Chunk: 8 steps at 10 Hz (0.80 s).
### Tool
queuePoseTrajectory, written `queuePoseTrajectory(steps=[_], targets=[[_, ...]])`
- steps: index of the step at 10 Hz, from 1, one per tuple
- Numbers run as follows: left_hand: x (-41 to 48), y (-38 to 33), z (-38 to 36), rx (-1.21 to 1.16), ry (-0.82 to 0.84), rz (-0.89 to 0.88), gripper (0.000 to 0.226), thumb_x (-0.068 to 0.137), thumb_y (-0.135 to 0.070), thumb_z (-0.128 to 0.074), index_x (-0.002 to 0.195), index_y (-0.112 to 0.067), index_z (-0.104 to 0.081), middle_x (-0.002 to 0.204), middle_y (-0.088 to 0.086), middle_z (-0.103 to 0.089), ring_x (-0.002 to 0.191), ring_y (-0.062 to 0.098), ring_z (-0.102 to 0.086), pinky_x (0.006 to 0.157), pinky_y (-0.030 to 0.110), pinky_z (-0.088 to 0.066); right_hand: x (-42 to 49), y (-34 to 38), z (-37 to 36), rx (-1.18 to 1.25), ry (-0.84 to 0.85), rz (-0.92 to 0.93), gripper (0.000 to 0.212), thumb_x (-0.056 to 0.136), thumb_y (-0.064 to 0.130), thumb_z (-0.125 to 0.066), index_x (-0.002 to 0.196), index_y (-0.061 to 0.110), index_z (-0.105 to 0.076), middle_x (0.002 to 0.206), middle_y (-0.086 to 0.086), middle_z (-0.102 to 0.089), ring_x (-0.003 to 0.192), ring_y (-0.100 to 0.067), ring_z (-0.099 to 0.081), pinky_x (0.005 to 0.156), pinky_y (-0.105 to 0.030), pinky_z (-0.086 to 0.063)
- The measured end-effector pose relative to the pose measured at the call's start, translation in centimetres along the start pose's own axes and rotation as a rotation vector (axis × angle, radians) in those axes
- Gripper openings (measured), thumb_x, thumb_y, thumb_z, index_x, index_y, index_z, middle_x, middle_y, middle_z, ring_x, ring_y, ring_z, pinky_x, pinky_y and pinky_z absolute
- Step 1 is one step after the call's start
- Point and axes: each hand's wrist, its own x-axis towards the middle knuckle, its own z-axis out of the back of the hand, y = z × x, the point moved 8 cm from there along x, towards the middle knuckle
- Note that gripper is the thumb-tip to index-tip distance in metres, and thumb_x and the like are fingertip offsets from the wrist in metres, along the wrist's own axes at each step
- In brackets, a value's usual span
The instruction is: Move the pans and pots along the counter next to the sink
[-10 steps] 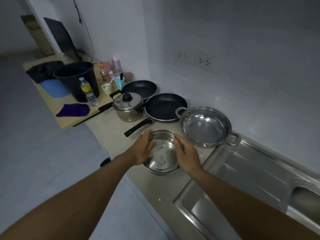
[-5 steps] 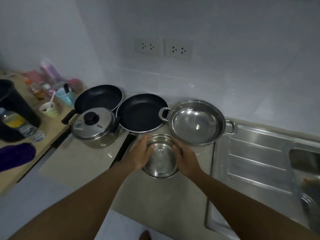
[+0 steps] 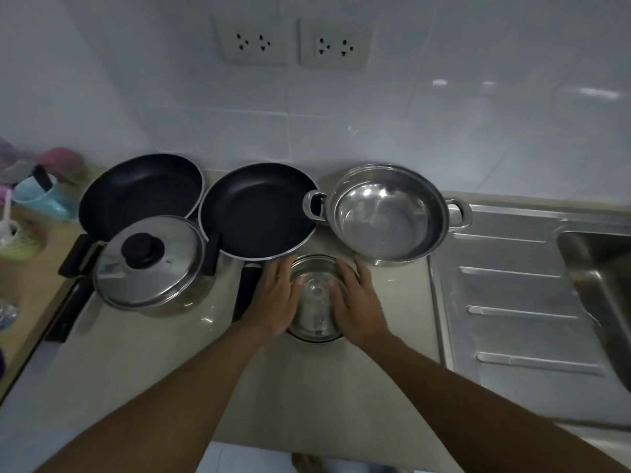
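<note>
A small steel pot (image 3: 316, 302) sits on the beige counter (image 3: 164, 363) in front of the other cookware. My left hand (image 3: 276, 298) grips its left side and my right hand (image 3: 358, 302) grips its right side. Behind it stand a black frying pan (image 3: 256, 213) and, to the right, a wide steel pot (image 3: 386, 213) with two handles, close to the sink. Further left are a second black frying pan (image 3: 140, 189) and a lidded steel pot (image 3: 150, 264) with a black knob.
The steel sink drainboard (image 3: 519, 302) and basin (image 3: 601, 268) lie to the right. A blue cup (image 3: 41, 199) and small containers crowd a wooden table at the far left. Wall sockets (image 3: 293, 42) sit above the tiled backsplash.
My view has swung right and come closer over the counter. Both hands stay on the small steel pot, which sits in much the same spot before the wide pot.
</note>
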Motion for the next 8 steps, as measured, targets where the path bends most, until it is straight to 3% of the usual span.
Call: queuePoseTrajectory(steps=[1,2,3,6,8], targets=[[0.6,0.3,0.0,0.131,0.006,-0.038,0.054,0.105,-0.036,-0.037,0.155,-0.019,-0.028,0.161,0.007,-0.025,0.149,0.023,-0.025,0.122,0.041,-0.025,0.1,0.7,0.0,-0.291,-0.055,0.067,0.059,0.105,0.051,-0.024,0.155,0.023,-0.036,0.17,-0.009,-0.011,0.155,-0.029,-0.015,0.122,-0.046,-0.027],[1.2,1.1,-0.2,0.283,0.029,-0.052,0.057,0.105,-0.044,-0.026,0.157,-0.023,-0.02,0.166,0.005,-0.018,0.154,0.025,-0.012,0.124,0.042,-0.019,0.7,1.3,0.1,-0.438,-0.092,0.126,0.062,0.106,0.05,-0.013,0.156,0.02,-0.035,0.17,-0.008,-0.013,0.157,-0.026,0.002,0.127,-0.042,-0.006],[2.2,1.1,-0.2,0.337,0.06,-0.052,0.06,0.103,-0.049,-0.017,0.158,-0.026,-0.015,0.167,0.003,-0.014,0.155,0.024,-0.007,0.125,0.043,-0.014,1.7,1.5,-0.2,-0.494,-0.07,0.125,0.066,0.105,0.05,-0.007,0.158,0.018,-0.031,0.17,-0.008,-0.014,0.157,-0.025,0.005,0.125,-0.039,0.007],[3.9,1.1,0.1,0.336,0.178,-0.002,0.058,0.104,-0.05,-0.017,0.159,-0.033,-0.008,0.166,0.003,-0.017,0.153,0.023,-0.015,0.124,0.046,-0.011,3.3,1.2,-0.3,-0.458,0.07,0.062,0.068,0.103,0.053,-0.002,0.162,0.022,-0.015,0.171,-0.004,-0.005,0.157,-0.025,0.005,0.125,-0.043,0.011],[4.5,-0.5,2.4,0.377,0.228,-0.002,0.06,0.105,-0.049,-0.019,0.16,-0.028,-0.009,0.168,0.002,-0.015,0.154,0.024,-0.012,0.124,0.049,-0.013,3.6,2.3,2.0,-0.351,0.128,0.079,0.058,0.109,0.046,-0.017,0.162,0.022,-0.02,0.17,-0.009,-0.012,0.157,-0.03,-0.005,0.125,-0.048,0.0]])
